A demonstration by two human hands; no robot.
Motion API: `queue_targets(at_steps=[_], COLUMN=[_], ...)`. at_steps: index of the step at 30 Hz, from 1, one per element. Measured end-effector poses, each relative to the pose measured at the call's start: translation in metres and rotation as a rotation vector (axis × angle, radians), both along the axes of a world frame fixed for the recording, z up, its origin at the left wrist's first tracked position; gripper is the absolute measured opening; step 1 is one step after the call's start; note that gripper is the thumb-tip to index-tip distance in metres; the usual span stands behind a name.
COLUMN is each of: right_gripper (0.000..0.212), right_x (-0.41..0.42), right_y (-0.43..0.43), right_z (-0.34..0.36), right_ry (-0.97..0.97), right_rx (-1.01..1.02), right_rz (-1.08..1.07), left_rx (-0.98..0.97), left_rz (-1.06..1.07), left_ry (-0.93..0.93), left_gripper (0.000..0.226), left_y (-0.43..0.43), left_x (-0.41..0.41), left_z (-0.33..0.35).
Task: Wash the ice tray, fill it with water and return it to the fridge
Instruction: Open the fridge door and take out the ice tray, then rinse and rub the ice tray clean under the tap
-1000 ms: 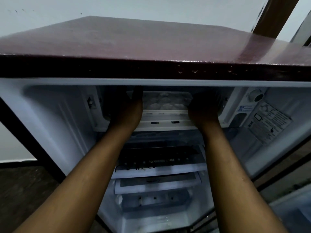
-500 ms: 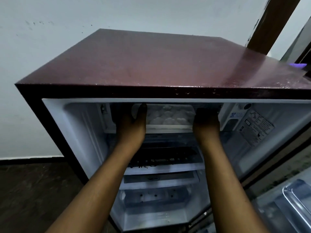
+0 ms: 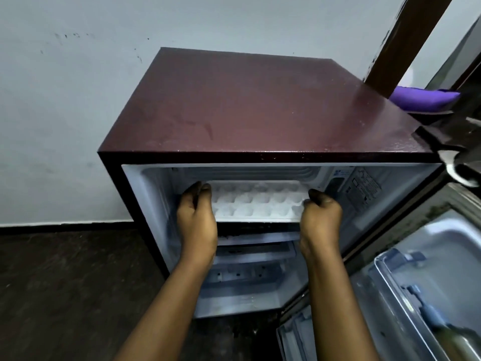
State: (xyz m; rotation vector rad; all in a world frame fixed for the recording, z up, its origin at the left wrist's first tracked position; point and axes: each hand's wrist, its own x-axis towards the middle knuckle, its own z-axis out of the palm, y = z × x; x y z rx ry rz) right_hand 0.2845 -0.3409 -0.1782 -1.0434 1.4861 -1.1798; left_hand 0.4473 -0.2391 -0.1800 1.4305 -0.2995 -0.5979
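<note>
I find the fridge (image 3: 260,108) at centre frame with its maroon top uppermost and its cabinet open. Its door (image 3: 429,282) stands wide at the lower right.

In the top compartment, at mid-frame, the white ice tray (image 3: 257,201) lies roughly level at the compartment's mouth. Its cells look frosted or filled — I cannot tell which.

The left hand (image 3: 197,217) grips the tray's left end with its fingers curled over the rim. The right hand (image 3: 321,217) grips the right end the same way, fingertips hooked on the corner. I cannot see either thumb.

My judgement is that the step in hand is drawing the tray out for washing. I would pull it straight toward the bottom of the frame, keeping both ends at one height — a tilt risks shedding the contents into the cabinet. If frost binds the tray, I would ease it loose rather than jerk it, and I would mind the open door when turning away.
</note>
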Motion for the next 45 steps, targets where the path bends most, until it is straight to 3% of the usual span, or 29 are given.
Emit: queue_targets(at_steps=[7,10,26,30,35,45], right_gripper=[0.035,0.035,0.039,0.039,0.037,0.035], right_x=[-0.020,-0.027,-0.070,-0.082,-0.102,-0.162], right_y=[0.046,0.069,0.170,0.193,0.214,0.262], right_z=[0.023,0.040,0.137,0.151,0.154,0.170], right_ry=[-0.087,-0.150,-0.352,-0.405,-0.430,-0.443], right_rx=[0.062,0.074,0.187,0.221,0.179,0.090], right_rz=[-0.017,-0.043,0.033,0.036,0.006,-0.128], left_rx=[-0.049,-0.078,-0.026,0.033,0.080,0.177], left_rz=[0.021,-0.005,-0.153,-0.234,-0.356,-0.647], left_ry=[0.078,0.115,0.324,0.393,0.486,0.460], left_gripper=[0.037,0.011,0.014,0.009,0.020,0.018], left_y=[0.036,0.052,0.138,0.150,0.153,0.135], left_x=[-0.006,-0.004,0.012,0.011,0.005,-0.042], left_z=[0.037,0.054,0.132,0.142,0.149,0.169])
